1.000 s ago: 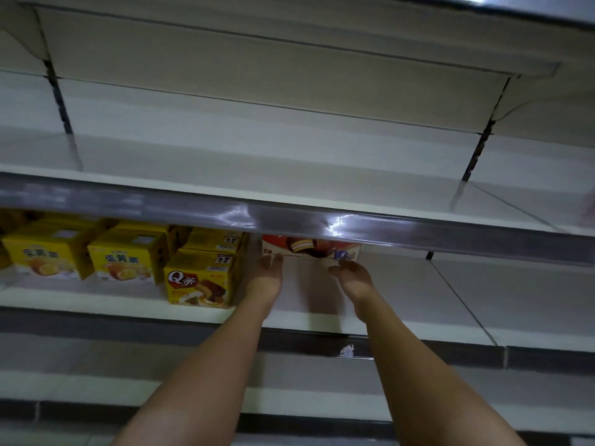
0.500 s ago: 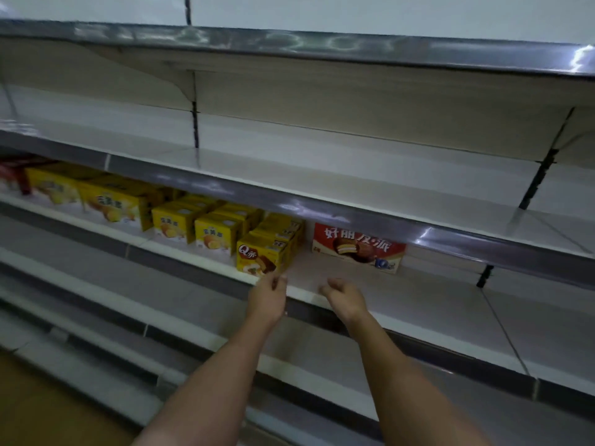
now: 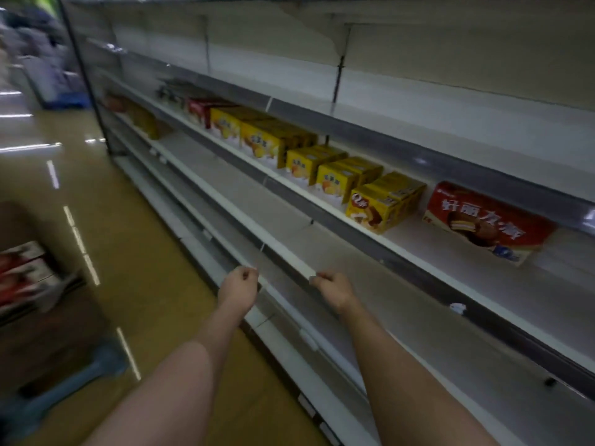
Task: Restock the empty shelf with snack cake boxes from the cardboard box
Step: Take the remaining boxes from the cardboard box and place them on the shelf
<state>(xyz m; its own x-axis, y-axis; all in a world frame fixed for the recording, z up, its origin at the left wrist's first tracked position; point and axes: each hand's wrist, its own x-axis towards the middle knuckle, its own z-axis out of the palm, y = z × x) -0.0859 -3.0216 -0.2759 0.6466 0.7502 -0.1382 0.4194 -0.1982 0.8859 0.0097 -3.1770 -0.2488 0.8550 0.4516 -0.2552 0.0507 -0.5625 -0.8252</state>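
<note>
On the shelf [image 3: 428,259], the pie box [image 3: 486,223] stands right of the small boxes [image 3: 383,201] (a row); the cardboard box [image 3: 29,284] sits far left on the floor [image 3: 135,252].

- Red snack cake box [image 3: 486,223], standing on the shelf [image 3: 415,252]: large white Chinese characters across the front, reading 好丽友·派; a small logo at its upper left corner is too small to read
- Nearest yellow box [image 3: 375,209], just left of the red one: red oval label with a white "Q"; remaining characters illegible
- Further yellow boxes [image 3: 335,181]: red print, blurred, unreadable
</note>
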